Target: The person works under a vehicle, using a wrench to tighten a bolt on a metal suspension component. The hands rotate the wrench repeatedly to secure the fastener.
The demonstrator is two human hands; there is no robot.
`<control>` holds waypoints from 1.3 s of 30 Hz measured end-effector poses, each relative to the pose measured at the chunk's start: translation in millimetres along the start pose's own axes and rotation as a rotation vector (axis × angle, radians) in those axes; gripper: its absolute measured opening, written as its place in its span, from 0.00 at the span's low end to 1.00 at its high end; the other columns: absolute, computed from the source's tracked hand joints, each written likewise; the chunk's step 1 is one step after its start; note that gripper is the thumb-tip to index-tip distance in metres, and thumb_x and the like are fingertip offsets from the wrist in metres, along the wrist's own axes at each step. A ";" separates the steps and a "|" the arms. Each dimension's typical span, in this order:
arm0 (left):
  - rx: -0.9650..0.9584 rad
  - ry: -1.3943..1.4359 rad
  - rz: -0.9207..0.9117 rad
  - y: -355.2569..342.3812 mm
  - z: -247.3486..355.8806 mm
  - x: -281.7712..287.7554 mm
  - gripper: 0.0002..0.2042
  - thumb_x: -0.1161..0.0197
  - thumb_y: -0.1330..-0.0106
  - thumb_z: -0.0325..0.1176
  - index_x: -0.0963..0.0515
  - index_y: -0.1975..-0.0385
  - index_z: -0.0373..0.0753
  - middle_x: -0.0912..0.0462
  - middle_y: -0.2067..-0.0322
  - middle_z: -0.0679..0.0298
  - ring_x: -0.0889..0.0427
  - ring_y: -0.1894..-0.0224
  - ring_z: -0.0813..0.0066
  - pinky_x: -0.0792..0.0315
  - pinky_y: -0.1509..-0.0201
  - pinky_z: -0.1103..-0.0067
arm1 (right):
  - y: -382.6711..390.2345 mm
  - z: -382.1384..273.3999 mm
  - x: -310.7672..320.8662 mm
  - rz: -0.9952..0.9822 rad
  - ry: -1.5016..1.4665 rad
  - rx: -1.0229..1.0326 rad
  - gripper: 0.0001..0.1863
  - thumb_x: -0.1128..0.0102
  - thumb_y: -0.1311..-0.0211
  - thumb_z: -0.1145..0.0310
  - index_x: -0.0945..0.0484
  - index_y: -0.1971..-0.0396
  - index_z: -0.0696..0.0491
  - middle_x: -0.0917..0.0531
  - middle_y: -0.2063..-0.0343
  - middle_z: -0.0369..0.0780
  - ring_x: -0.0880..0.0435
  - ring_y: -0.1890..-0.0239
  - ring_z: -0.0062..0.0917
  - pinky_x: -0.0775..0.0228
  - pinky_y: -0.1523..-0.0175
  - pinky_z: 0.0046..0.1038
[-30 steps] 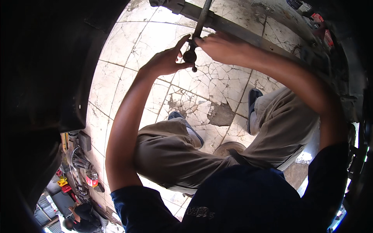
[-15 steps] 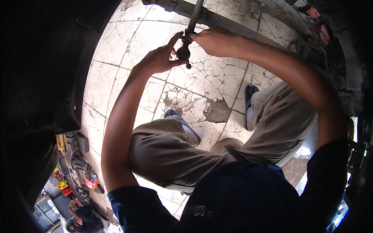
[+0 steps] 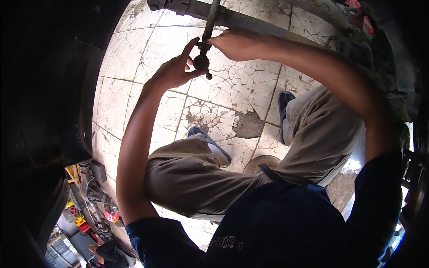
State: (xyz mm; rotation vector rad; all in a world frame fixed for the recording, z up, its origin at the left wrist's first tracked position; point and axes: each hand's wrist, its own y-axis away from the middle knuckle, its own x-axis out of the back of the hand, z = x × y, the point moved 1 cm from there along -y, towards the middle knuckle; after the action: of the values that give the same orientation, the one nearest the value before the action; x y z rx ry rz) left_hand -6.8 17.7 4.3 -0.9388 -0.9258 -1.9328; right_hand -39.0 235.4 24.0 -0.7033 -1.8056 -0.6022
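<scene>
A dark tie rod end (image 3: pixel 201 61) with a round socket and a short stud hangs at the near end of a steel rod (image 3: pixel 211 23), at the top centre. My left hand (image 3: pixel 172 71) grips it from the left, index finger up by the collar and thumb low near the stud. From the right, my right hand (image 3: pixel 239 45) pinches at the collar where the rod meets the tie rod end; its fingertips are partly hidden.
A thick metal bar (image 3: pixel 250 23) crosses behind the rod. Dark vehicle parts (image 3: pixel 49 80) close in on both sides. Below lies a cracked tile floor (image 3: pixel 223 89) with a broken patch (image 3: pixel 248 125). Greasy parts, a bottle (image 3: pixel 111 213) and another person (image 3: pixel 109 254) are at lower left.
The rod, the tie rod end and both hands appear slightly farther left in the picture, as the view has shifted a little. Both hands keep their hold on the part.
</scene>
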 end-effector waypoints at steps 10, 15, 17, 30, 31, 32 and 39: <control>-0.001 0.009 -0.016 -1.1 -3.2 -0.3 0.48 0.33 0.40 0.54 0.62 0.27 0.57 0.18 0.58 0.52 0.17 0.55 0.56 0.24 0.51 0.65 | -0.5 4.4 -4.8 0.070 0.007 0.074 0.19 0.57 0.31 0.74 0.28 0.42 0.53 0.18 0.74 0.48 0.17 0.72 0.37 0.26 0.65 0.39; 0.002 -0.004 0.003 3.6 -6.1 -1.7 0.48 0.33 0.40 0.54 0.62 0.27 0.57 0.17 0.58 0.53 0.17 0.55 0.56 0.24 0.51 0.64 | -7.0 3.4 -9.6 0.122 -0.100 0.106 0.18 0.58 0.28 0.71 0.27 0.43 0.53 0.18 0.73 0.48 0.17 0.72 0.37 0.26 0.65 0.39; -0.031 -0.018 0.004 -11.7 5.2 1.1 0.49 0.33 0.40 0.54 0.62 0.27 0.57 0.17 0.58 0.53 0.17 0.55 0.56 0.24 0.52 0.64 | -16.5 43.8 -31.3 0.297 -0.120 0.215 0.18 0.58 0.27 0.69 0.27 0.43 0.52 0.19 0.75 0.48 0.17 0.74 0.36 0.26 0.67 0.39; -0.008 -0.054 0.002 -1.8 -10.0 -2.4 0.48 0.34 0.40 0.56 0.62 0.27 0.55 0.18 0.58 0.54 0.17 0.54 0.57 0.23 0.50 0.65 | -7.4 7.2 -10.2 0.207 -0.225 0.138 0.18 0.54 0.27 0.68 0.28 0.41 0.50 0.17 0.53 0.44 0.16 0.54 0.37 0.25 0.50 0.36; -0.014 -0.060 0.000 -2.6 -8.9 -3.1 0.48 0.34 0.40 0.56 0.62 0.27 0.55 0.18 0.57 0.54 0.17 0.54 0.57 0.23 0.50 0.65 | -10.7 13.6 -12.4 0.260 -0.222 0.179 0.18 0.54 0.27 0.68 0.28 0.41 0.49 0.17 0.53 0.44 0.16 0.54 0.37 0.26 0.51 0.37; -0.012 -0.058 -0.002 -3.2 -7.9 -3.9 0.48 0.34 0.40 0.56 0.62 0.27 0.54 0.18 0.57 0.53 0.17 0.54 0.57 0.23 0.50 0.65 | -12.4 19.1 -15.7 0.312 -0.218 0.219 0.18 0.54 0.27 0.68 0.28 0.41 0.49 0.17 0.53 0.44 0.16 0.54 0.36 0.26 0.51 0.37; -0.019 -0.058 0.001 -3.7 -7.6 -1.7 0.49 0.35 0.40 0.56 0.62 0.27 0.51 0.18 0.57 0.52 0.17 0.54 0.56 0.23 0.51 0.65 | -12.5 11.9 -10.8 0.296 -0.204 0.233 0.18 0.55 0.27 0.68 0.28 0.40 0.47 0.18 0.52 0.43 0.17 0.52 0.35 0.26 0.49 0.37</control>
State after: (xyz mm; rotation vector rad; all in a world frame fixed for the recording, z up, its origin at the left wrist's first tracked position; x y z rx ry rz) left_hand -11.4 13.5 -1.6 -1.0108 -0.9418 -1.9252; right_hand -52.8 232.9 9.1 -0.8741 -1.8725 -0.1244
